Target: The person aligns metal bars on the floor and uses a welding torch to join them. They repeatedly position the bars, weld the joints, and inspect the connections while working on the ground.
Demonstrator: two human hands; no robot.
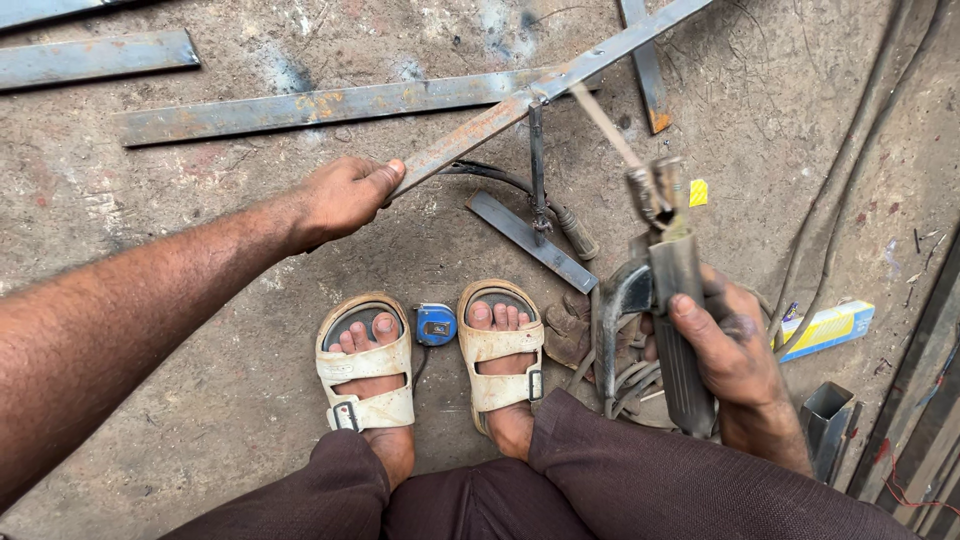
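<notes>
both hands grip: left hand (345, 195) steel bar (470, 135), right hand (735, 350) electrode holder (675, 300).

Floor (180, 250): bare concrete, dusty, stained, scratched, with pale chalky patches.
Light: even daylight, soft shadows.
Flat steel bars (310, 105): lying loose on the floor at upper left.
Cables (850, 160): dark, running along the floor at right.
Right edge: dark metal sections (925, 420) stacked at an angle.
</notes>
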